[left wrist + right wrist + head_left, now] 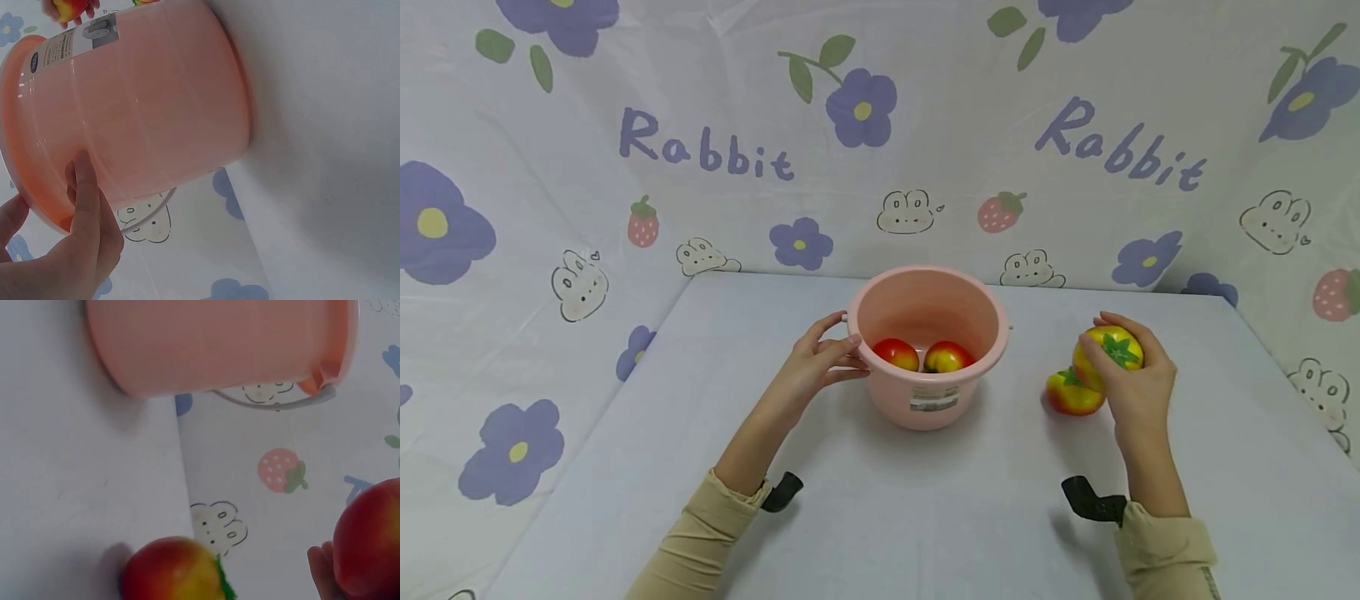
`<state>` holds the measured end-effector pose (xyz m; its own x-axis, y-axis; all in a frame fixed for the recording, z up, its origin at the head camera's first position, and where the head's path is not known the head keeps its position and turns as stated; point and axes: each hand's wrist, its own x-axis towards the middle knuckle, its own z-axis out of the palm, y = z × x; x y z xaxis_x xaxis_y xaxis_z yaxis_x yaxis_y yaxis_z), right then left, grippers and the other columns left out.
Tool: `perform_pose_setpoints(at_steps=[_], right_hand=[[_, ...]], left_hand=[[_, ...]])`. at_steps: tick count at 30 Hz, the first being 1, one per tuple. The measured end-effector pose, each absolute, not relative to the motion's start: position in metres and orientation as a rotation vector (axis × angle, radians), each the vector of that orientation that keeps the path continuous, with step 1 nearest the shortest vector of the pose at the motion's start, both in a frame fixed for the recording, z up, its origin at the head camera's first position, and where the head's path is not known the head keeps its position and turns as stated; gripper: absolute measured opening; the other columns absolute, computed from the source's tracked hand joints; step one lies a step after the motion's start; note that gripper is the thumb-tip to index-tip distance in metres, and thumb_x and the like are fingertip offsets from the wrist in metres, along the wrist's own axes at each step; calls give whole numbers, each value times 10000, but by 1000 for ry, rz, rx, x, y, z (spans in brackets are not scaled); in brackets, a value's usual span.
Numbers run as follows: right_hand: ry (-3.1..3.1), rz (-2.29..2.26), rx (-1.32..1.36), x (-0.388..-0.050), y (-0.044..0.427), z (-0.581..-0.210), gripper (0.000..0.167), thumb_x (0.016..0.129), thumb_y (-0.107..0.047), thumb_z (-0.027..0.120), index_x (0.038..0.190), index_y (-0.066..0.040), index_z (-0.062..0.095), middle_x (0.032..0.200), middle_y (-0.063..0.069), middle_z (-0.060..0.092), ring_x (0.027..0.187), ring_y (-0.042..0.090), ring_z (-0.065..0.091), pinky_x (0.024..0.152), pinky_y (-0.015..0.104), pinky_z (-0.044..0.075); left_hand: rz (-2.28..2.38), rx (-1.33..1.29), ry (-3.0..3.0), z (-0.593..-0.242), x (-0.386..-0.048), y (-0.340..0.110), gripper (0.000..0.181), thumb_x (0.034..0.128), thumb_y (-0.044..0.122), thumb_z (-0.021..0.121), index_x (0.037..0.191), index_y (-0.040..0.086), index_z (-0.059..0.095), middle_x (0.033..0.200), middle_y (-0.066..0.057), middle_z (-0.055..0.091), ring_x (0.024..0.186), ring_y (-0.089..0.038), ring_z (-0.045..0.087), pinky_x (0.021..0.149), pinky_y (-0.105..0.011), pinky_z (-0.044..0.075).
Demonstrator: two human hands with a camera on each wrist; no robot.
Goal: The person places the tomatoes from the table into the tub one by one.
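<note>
A pink plastic bucket (891, 398) stands upright on the table, a label on its front. My left hand (805, 367) grips its left rim, with the thumb on the lip and fingers against the outer wall, as the left wrist view also shows. Inside the bucket lie two red-and-yellow fruits, one on the left (897, 354) and one on the right (947, 357). To the right of it, my right hand (1138, 392) holds a similar fruit (1116, 343) with a green star-shaped top. Another such fruit (1075, 402) sits on the table just below and left of that hand.
The table (925, 508) has a white cover. Behind and beside it hangs a white cloth (955, 158) printed with flowers, rabbits and strawberries. A thin pale bail handle (275, 406) hangs at the bucket's back. Black curved pieces (782, 492) sit at both wrists.
</note>
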<state>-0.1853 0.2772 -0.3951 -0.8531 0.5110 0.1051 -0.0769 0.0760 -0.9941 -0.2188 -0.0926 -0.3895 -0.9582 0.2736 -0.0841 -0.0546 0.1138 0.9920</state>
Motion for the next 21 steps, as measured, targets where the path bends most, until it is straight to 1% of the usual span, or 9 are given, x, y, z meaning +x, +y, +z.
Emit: perform_pose_setpoints(at_steps=[4,11,13,17,21], right_hand=[[-1972,1786,-377,-193,269,-386,425,833,-215,777,1242,-221,660,1200,-60,665,1100,72,513,814,75,485],[-2106,1682,-312,-207,251,-369,441,863,-313,741,1286,-290,619,1273,-77,634,1116,50,487,833,81,482],[-2123,1668,-264,-211,245,-364,439,873,-321,729,1294,-296,610,1290,-61,623,1128,59,493,845,89,495],[-2139,1663,-183,-218,232,-356,448,880,-314,723,1309,-294,595,1322,-31,608,1156,79,501,878,121,519],[-2133,1671,-112,-225,218,-349,451,876,-307,729,1306,-272,598,1309,-9,616,1146,87,517,863,113,527]], left_hand=[[1924,219,2148,-389,-219,-93,696,973,381,571,1542,190,218,1156,-160,677,1040,-236,707,1030,-420,513],[1926,202,2144,-387,-218,-92,683,975,365,573,1538,193,226,1163,-168,671,1040,-243,706,1023,-413,518],[1924,196,2146,-387,-218,-92,684,974,367,573,1538,195,226,1163,-168,672,1043,-247,706,1023,-413,518],[1924,189,2145,-387,-218,-92,684,973,367,576,1538,198,229,1163,-168,671,1046,-252,704,1021,-411,519],[1921,198,2149,-388,-219,-92,683,974,365,573,1539,196,227,1172,-176,668,1050,-250,703,1027,-414,515]])
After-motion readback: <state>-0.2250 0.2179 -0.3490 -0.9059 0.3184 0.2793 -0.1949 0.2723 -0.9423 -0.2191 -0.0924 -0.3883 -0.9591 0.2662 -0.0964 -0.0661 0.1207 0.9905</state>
